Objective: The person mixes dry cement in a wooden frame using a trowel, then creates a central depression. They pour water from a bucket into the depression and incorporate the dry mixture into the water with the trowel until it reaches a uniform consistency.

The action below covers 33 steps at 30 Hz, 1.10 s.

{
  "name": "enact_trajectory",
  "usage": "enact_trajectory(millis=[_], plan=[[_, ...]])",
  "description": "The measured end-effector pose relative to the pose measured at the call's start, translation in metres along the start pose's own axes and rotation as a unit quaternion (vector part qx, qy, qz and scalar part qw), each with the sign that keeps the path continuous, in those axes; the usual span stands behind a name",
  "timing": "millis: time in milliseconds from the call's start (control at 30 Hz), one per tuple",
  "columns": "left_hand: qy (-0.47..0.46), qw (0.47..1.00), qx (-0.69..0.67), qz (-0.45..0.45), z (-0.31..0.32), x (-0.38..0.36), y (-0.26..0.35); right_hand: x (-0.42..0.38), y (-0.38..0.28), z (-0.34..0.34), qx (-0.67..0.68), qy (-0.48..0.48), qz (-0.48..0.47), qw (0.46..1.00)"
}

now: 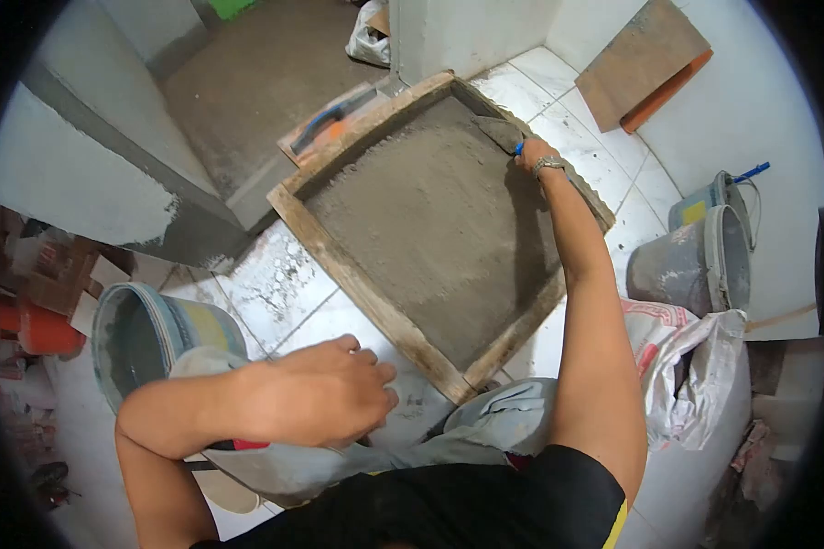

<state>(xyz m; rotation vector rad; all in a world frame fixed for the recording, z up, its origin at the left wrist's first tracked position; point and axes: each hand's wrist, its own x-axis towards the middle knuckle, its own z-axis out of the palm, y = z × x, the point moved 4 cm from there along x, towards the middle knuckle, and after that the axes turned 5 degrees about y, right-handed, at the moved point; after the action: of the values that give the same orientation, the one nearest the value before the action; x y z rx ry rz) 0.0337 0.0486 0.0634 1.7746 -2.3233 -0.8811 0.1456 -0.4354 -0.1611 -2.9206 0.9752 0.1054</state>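
Observation:
My right hand [537,157], wearing a metal-band watch [548,165], is closed around the blue handle of a trowel [496,134]. The trowel's blade lies over the grey mortar mix [421,220], close to the upper right side of a wooden frame box [325,245]. The mix is spread across most of the box, with a crumbly surface toward the left. Nearer my body, my left hand [330,389] hangs above my lap, its fingers loosely curled with nothing visible in them. It is apart from the box.
A bucket [176,334] stands at my left. On the right are a tipped grey bucket [682,261], another bucket [696,209] and a white sack [696,366]. A blue-handled float [334,119] rests beyond the box, beside a wall corner. A board [645,59] leans at the upper right.

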Motion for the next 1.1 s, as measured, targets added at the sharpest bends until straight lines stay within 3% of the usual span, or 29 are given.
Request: enact_trajectory(millis=[67, 200, 433, 633, 700, 733, 800, 967, 1100], plan=[[-0.017, 0.999, -0.021, -0.021, -0.009, 0.001, 0.007, 0.02, -0.006, 0.014, -0.038, -0.056, -0.023, 0.997], [-0.014, 0.998, -0.034, -0.042, -0.009, 0.003, 0.013, 0.029, -0.015, 0.02, -0.043, -0.041, -0.059, 0.996], [-0.054, 0.994, 0.07, -0.066, 0.014, 0.034, -0.014, -0.044, -0.047, 0.007, -0.052, -0.068, -0.181, 0.98], [-0.049, 0.998, 0.028, -0.037, 0.017, 0.029, -0.018, -0.107, -0.007, -0.032, -0.032, 0.017, -0.224, 0.974], [-0.037, 0.999, -0.01, -0.012, 0.012, 0.023, -0.01, -0.099, 0.023, -0.024, 0.014, 0.009, -0.147, 0.989], [-0.04, 0.999, 0.011, -0.008, 0.01, 0.019, -0.007, -0.094, 0.033, -0.016, 0.007, 0.002, -0.152, 0.988], [-0.04, 0.999, 0.03, -0.006, 0.013, 0.014, -0.004, -0.085, 0.054, 0.009, -0.026, -0.06, -0.041, 0.997], [-0.064, 0.994, 0.076, -0.036, 0.012, 0.009, 0.001, -0.088, 0.007, 0.071, 0.057, -0.147, -0.07, 0.985], [-0.101, 0.99, 0.081, -0.048, 0.014, 0.018, 0.004, -0.1, -0.018, 0.069, 0.12, -0.127, -0.08, 0.981]])
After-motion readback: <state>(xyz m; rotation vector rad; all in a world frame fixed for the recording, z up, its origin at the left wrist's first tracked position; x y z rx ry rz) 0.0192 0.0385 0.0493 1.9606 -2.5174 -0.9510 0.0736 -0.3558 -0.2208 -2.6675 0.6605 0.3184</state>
